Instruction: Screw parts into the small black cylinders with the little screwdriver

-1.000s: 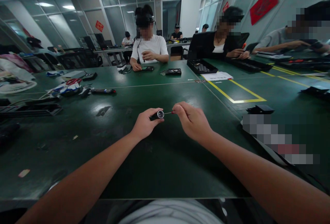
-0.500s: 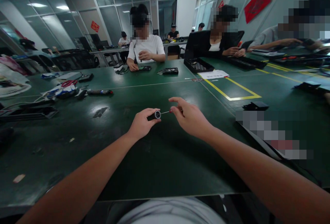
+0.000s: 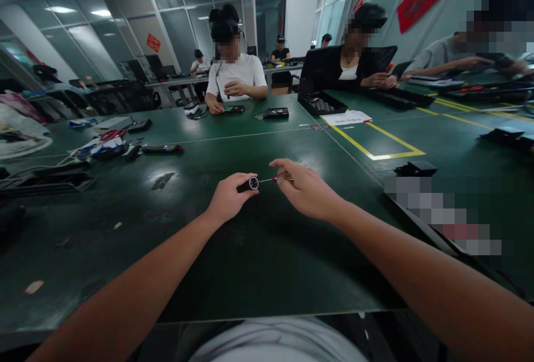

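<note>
My left hand (image 3: 227,198) is closed around a short black cylinder (image 3: 248,185) whose silver-rimmed round end faces me. In my right hand (image 3: 311,191), a slim screwdriver (image 3: 274,179) with a red collar is pinched between thumb and fingers, the index finger reaching out above it. Its thin metal shaft points left, and the tip meets the right side of the cylinder; whether it sits in a screw is too small to tell. Both hands are held over the green table (image 3: 250,273) near its front edge. The fingers hide most of the cylinder's body.
A dark pen-shaped tool (image 3: 162,149) lies at the left, beside red-handled pliers (image 3: 112,135) and cables. Papers (image 3: 434,212) lie at the right, below a black bracket-like part (image 3: 416,169). Yellow tape (image 3: 398,155) marks the table. Co-workers (image 3: 237,73) sit opposite, near a black tray (image 3: 321,104).
My right thumb and fingers have shifted on the screwdriver, so more of its handle shows. The left hand keeps its hold on the cylinder, nearly still.
</note>
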### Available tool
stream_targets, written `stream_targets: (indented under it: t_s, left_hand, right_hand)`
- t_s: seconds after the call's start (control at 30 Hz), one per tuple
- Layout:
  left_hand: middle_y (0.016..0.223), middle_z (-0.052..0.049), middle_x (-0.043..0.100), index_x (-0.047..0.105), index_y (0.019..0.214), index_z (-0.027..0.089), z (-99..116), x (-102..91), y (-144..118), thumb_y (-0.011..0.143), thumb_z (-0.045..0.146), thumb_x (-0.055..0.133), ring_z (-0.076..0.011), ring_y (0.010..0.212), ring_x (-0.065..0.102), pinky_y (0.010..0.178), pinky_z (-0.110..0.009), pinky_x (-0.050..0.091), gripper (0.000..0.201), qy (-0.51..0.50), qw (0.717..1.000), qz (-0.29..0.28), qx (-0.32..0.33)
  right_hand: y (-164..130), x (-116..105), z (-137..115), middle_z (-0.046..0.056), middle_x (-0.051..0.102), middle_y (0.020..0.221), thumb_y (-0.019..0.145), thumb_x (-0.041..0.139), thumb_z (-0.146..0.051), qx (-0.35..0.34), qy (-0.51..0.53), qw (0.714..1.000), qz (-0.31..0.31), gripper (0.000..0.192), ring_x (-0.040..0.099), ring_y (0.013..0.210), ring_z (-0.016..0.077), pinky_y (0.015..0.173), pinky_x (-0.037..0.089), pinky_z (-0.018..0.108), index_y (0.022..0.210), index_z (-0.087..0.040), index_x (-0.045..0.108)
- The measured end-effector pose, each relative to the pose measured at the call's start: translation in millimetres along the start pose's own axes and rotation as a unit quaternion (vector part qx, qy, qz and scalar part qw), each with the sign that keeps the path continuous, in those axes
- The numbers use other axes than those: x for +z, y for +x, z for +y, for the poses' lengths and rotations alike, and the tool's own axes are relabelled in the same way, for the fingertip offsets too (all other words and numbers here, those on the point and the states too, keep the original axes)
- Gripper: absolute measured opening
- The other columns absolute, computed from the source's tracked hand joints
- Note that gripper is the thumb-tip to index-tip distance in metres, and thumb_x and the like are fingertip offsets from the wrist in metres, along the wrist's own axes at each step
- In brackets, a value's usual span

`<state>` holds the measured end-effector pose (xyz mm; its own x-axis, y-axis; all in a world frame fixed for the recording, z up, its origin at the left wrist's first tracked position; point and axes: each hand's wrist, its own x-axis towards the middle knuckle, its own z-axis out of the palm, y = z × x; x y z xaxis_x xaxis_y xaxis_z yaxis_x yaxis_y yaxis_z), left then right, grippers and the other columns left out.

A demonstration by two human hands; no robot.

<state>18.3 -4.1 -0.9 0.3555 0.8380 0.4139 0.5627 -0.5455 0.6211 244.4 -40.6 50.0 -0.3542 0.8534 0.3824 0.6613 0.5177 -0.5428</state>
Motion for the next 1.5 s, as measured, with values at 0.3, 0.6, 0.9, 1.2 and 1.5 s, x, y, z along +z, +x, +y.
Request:
stream_targets:
  t_s: [0.3, 0.6, 0.9, 1.2, 1.5]
  left_hand:
    - [0.118, -0.006, 0.072, 0.072, 0.117, 0.023, 2.3, 1.6, 0.3, 0.081, 0.022, 0.076, -0.0248, 0.114, 0.064, 0.106, -0.045, 0.046, 0.036, -0.002, 1.000, 0.002, 0.000]
    - [0.121, -0.005, 0.071, 0.071, 0.118, 0.024, -5.1, -0.9, 0.5, 0.082, 0.024, 0.075, -0.0235, 0.115, 0.064, 0.108, -0.043, 0.044, 0.036, -0.005, 1.000, 0.029, -0.003]
    - [0.120, -0.005, 0.071, 0.071, 0.119, 0.024, -4.5, -2.4, 0.4, 0.082, 0.023, 0.076, -0.0236, 0.115, 0.064, 0.107, -0.043, 0.045, 0.037, -0.001, 1.000, 0.029, -0.009]
    - [0.119, -0.005, 0.072, 0.072, 0.117, 0.023, -6.3, -0.6, 1.2, 0.080, 0.020, 0.078, -0.0226, 0.114, 0.065, 0.107, -0.042, 0.046, 0.038, 0.003, 1.000, 0.027, 0.001]
    - [0.119, -0.005, 0.072, 0.072, 0.118, 0.023, -6.1, -1.6, 1.4, 0.081, 0.020, 0.078, -0.0228, 0.114, 0.065, 0.107, -0.042, 0.046, 0.038, 0.007, 1.000, 0.030, 0.004]
  right_hand:
    - [1.4, 5.0, 3.3, 0.006, 0.075, 0.089, 0.100, 0.045, -0.025, 0.040, -0.009, 0.998, 0.037, 0.034, 0.069, 0.078, 0.0216, 0.069, 0.047, 0.033, 0.132, -0.019, 0.056]
    - [2.5, 6.4, 4.8, 0.011, 0.077, 0.098, 0.105, 0.036, -0.037, 0.062, -0.036, 0.997, 0.021, 0.039, 0.071, 0.089, 0.0264, 0.076, 0.048, 0.037, 0.128, -0.018, 0.060]
    - [-1.3, 7.5, 3.3, 0.010, 0.074, 0.103, 0.099, 0.051, -0.034, 0.005, 0.008, 1.000, 0.016, 0.051, 0.069, 0.090, 0.0240, 0.077, 0.049, 0.036, 0.146, -0.018, 0.041]
    - [1.6, 6.1, 2.4, 0.008, 0.075, 0.095, 0.100, 0.046, -0.023, 0.034, -0.020, 0.999, 0.002, 0.037, 0.069, 0.083, 0.0228, 0.074, 0.047, 0.034, 0.136, -0.017, 0.051]
    - [2.1, 7.2, 3.5, 0.011, 0.074, 0.095, 0.105, 0.034, -0.037, 0.073, -0.001, 0.997, 0.017, 0.044, 0.069, 0.086, 0.0263, 0.076, 0.046, 0.038, 0.139, -0.015, 0.051]
